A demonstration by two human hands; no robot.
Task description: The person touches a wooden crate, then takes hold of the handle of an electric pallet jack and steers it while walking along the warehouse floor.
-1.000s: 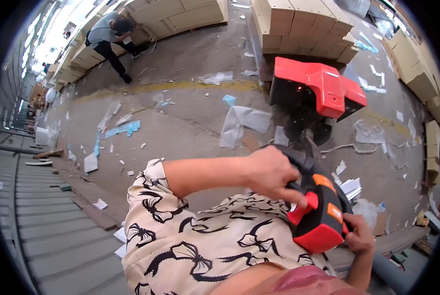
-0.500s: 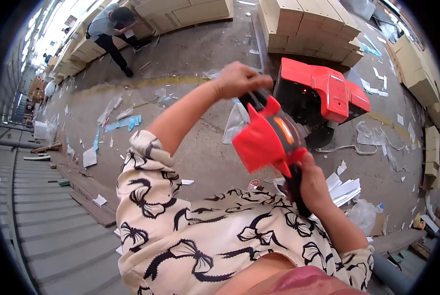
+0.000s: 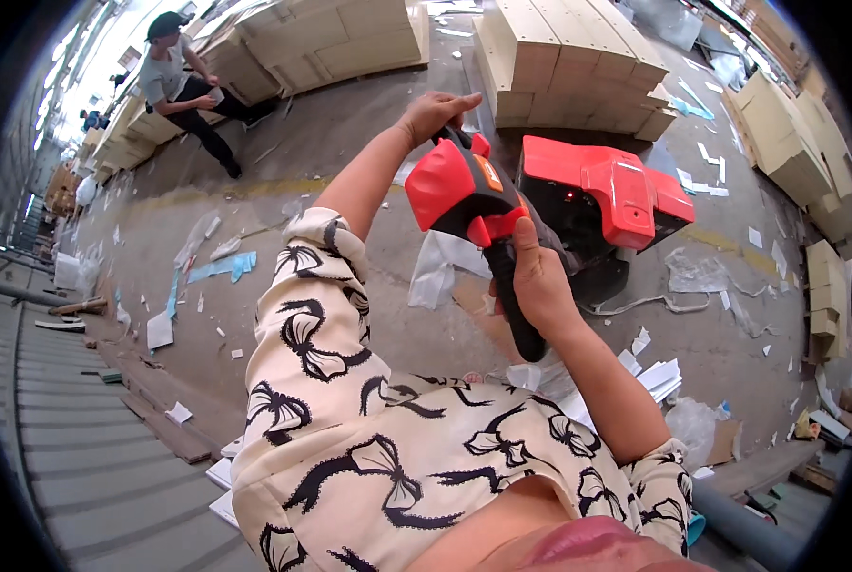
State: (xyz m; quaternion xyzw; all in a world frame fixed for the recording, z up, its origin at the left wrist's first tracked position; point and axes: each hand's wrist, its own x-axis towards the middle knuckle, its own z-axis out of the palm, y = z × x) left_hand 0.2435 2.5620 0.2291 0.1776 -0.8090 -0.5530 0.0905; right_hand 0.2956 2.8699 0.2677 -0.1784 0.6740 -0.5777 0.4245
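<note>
The control handle (image 3: 483,191) of an electric pallet truck, red and black with an orange label, stands before me. My left hand (image 3: 436,116) is closed round its far grip, with one finger or the thumb stretched along the top. My right hand (image 3: 540,286) wraps the black near grip, thumb up against the red part. Just beyond, to the right, sits the truck's red-covered body (image 3: 617,191) with a small red light. The truck's lower part is partly hidden behind the handle and my right hand.
Stacked cream-coloured panels or boxes (image 3: 569,67) stand right behind the truck, with further stacks (image 3: 788,133) at right. At the far left a person in a cap (image 3: 173,86) stands by another stack (image 3: 331,48). Paper scraps, plastic film (image 3: 698,272) and white sheets (image 3: 659,377) litter the floor.
Both my hands and the handle have swung farther from me and to the left. The co-worker, bent over before, now stands more upright.
</note>
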